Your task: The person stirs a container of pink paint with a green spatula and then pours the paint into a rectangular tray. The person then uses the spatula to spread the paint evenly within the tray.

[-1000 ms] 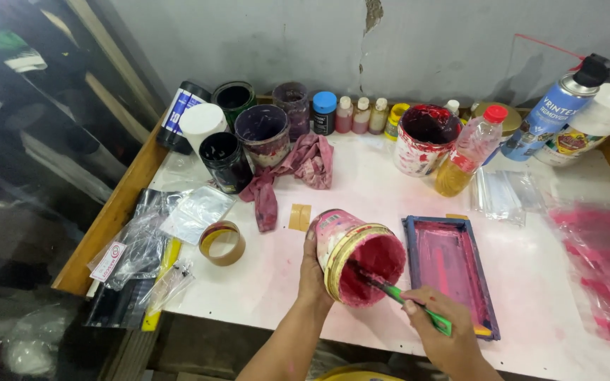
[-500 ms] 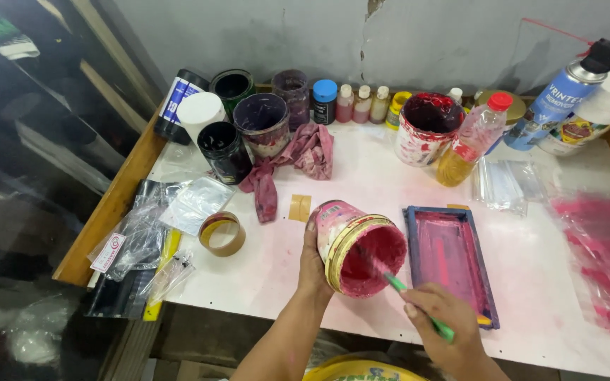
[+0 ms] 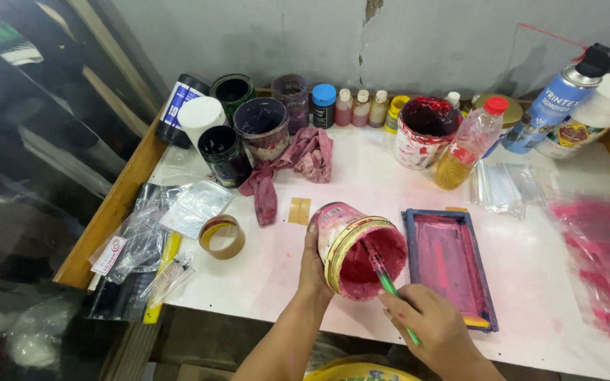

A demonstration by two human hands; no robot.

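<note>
A white-topped workbench with a raw wooden edge (image 3: 111, 212) stands pushed against a grey, roughly plastered wall (image 3: 248, 35), where a dark crack of chipped plaster (image 3: 371, 10) runs down from the top. The bench's white surface is smeared with pink stains, heaviest toward its right edge. Soft, even light falls across the top from above, leaving faint shadows along the back edge where the bench meets the wall. To the left of the bench, dark slanted wooden slats (image 3: 44, 134) recede into shadow, and the ground below the left corner lies dim and indistinct.
</note>
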